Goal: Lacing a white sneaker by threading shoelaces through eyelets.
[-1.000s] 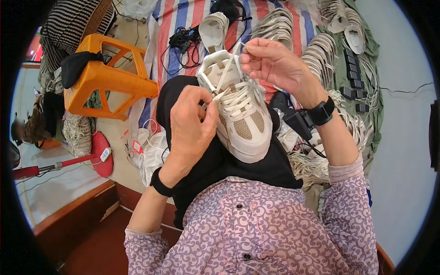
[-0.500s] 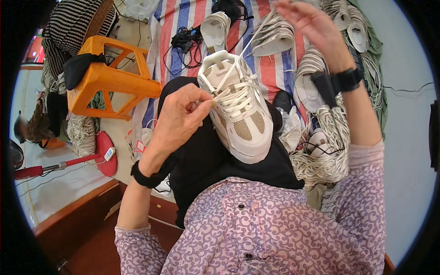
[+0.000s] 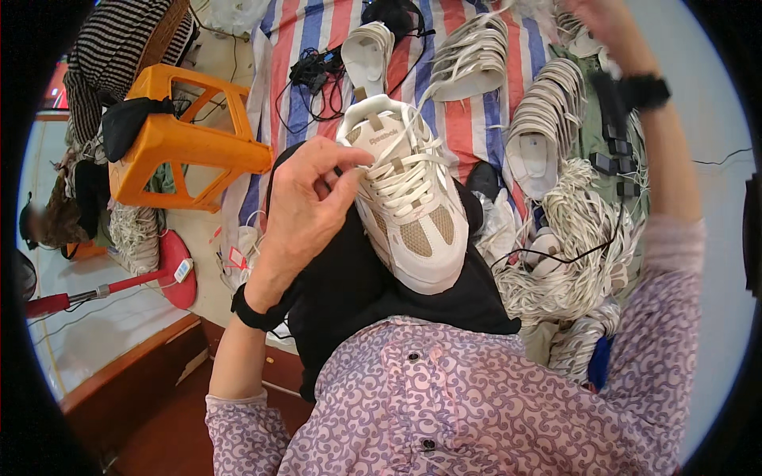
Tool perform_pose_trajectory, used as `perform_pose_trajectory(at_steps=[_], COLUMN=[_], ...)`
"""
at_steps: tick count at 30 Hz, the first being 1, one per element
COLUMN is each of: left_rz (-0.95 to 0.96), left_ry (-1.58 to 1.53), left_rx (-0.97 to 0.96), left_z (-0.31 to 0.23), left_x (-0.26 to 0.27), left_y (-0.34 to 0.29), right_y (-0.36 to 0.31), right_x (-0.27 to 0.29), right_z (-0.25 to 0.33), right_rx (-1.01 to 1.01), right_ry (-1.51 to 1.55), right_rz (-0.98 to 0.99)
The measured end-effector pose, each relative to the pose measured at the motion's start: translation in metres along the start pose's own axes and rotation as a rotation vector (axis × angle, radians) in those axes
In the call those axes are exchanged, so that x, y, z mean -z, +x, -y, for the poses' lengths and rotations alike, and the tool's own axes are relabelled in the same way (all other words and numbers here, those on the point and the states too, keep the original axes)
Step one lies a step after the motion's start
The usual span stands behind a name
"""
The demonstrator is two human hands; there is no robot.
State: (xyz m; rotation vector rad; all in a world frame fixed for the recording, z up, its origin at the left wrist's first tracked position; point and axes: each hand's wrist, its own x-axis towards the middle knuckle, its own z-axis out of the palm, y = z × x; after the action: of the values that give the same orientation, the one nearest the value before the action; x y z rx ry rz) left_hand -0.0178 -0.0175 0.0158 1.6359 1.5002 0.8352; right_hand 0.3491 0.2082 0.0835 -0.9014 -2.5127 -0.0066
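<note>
A beige and white sneaker (image 3: pixel 417 206) rests on my lap over black cloth, toe toward me, with its white shoelace (image 3: pixel 409 184) laced across the front. My left hand (image 3: pixel 309 194) is at the left edge of the lacing, thumb and forefinger closed in a pinch; what lies between the tips is too small to make out. A loose length of lace rises from the shoe's opening toward the far right. At the top right edge my right hand (image 3: pixel 607 24) is raised, blurred and partly cut off, so its fingers cannot be read.
Nested rows of white shoe parts (image 3: pixel 548 119) stand on a striped sheet (image 3: pixel 317 32). Heaped white laces (image 3: pixel 571 254) lie to the right, crossed by a black cable. On the left stand an orange stool (image 3: pixel 182 151) and a red round base (image 3: pixel 178 278). Tangled black cables (image 3: pixel 317 75) lie beyond.
My right hand has swung farther up and to the right, away from the shoe. My left hand stays by the lacing. The sneaker has shifted slightly toward me in the view.
</note>
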Motion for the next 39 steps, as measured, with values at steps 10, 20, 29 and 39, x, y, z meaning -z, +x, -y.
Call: perform_pose_trajectory(at_steps=[10,20,29,39], left_rz=[-0.106,0.251,0.241,-0.106], left_ry=[0.516,0.166,0.278,0.47], left_rx=[-0.369,0.034,0.045,-0.251], left_z=[0.001,0.002,-0.001,0.028], left_x=[-0.042,-0.035,-0.039,0.005], left_y=[0.038,0.058,0.062,0.075], right_y=[-0.083,-0.089,-0.091,-0.075], right_x=[-0.148,-0.175,-0.159,-0.144], right_z=[0.177,0.215,0.217,0.208], right_rx=[-0.796,-0.935,-0.499,-0.269], right_ry=[1.333,1.473,0.672,0.41], right_rz=[0.041,-0.268,-0.297,-0.237])
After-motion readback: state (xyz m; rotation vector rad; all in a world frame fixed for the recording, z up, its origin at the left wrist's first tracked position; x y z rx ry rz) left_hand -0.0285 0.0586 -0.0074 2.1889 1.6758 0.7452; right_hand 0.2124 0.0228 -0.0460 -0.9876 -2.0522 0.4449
